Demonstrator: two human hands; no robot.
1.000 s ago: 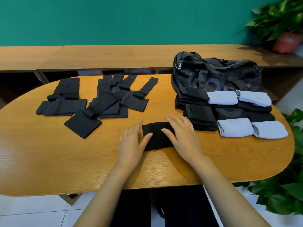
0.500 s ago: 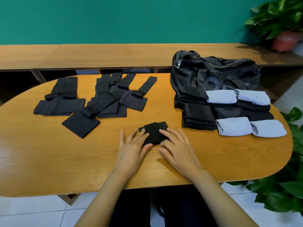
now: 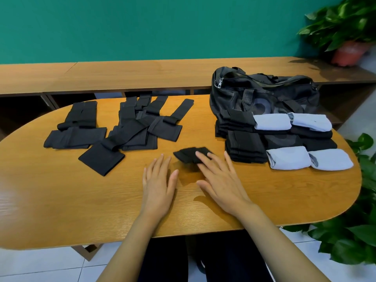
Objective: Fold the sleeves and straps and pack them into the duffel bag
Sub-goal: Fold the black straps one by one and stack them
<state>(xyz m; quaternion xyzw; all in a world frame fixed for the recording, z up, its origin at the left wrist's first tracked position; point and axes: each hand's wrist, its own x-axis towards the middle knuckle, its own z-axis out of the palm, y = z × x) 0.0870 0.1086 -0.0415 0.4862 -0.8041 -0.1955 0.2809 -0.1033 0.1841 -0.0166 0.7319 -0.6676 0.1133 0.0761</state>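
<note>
So, maybe halfway: right hand (image 3: 221, 180) rests flat-fingered on a folded strap (image 3: 189, 154), left hand (image 3: 158, 184) open beside it, folded stacks (image 3: 246, 145) to its right, unfolded straps (image 3: 130, 131) left, duffel bag (image 3: 264, 92) beyond, seemingly unpacked.

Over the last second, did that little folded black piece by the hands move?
Yes. The folded black piece moved away from the person: it now lies level with the front of the black stack, no longer nearer than it.

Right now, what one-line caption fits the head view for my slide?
Right hand touches a folded black strap on the table; left hand open beside it.
</note>
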